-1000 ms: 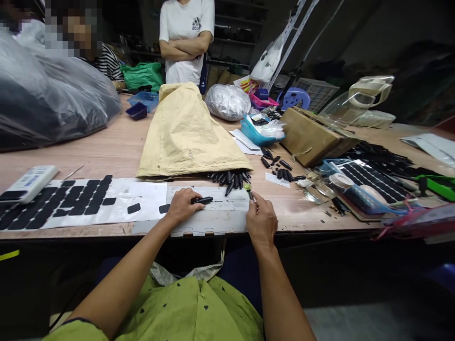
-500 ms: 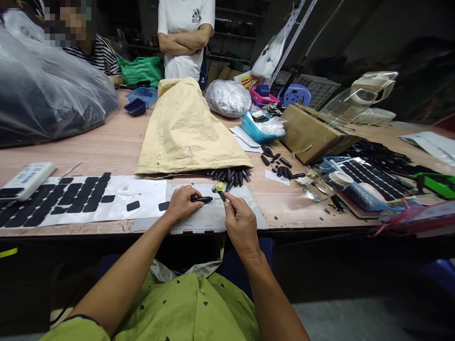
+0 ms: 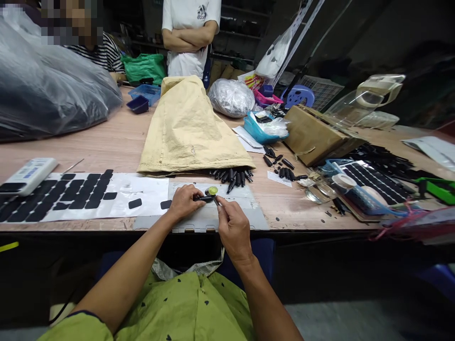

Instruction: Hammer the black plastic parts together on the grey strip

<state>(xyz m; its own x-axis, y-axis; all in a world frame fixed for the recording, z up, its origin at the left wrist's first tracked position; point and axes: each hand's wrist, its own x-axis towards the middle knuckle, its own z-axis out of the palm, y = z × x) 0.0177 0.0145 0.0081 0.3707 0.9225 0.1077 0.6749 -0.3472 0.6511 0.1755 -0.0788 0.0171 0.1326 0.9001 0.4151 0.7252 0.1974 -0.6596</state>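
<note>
My left hand (image 3: 183, 201) rests on the grey board (image 3: 245, 201) at the table's front edge, its fingers closed on a slim black tube-like piece (image 3: 204, 198) lying sideways. My right hand (image 3: 233, 228) grips the thin handle of a small hammer with a yellow-green head (image 3: 213, 190). That head is right over the piece's right end; whether they touch I cannot tell. Just beyond the hands, several similar black pieces (image 3: 232, 177) stick out from under a tan cloth bag (image 3: 194, 128). Left of the board lies a white sheet (image 3: 124, 187) with black rounded stickers.
A white box-shaped device (image 3: 33, 175) stands at the left, below a large plastic bag (image 3: 53, 90). More black pieces (image 3: 284, 171), a cardboard box (image 3: 316, 132) and a blue basket (image 3: 369, 196) are on the right. Across the table stands a person with folded arms (image 3: 190, 38).
My right hand has moved slightly left and down, bringing the hammer's head over the black piece. My left hand keeps its hold. The whole view has shifted a little.
</note>
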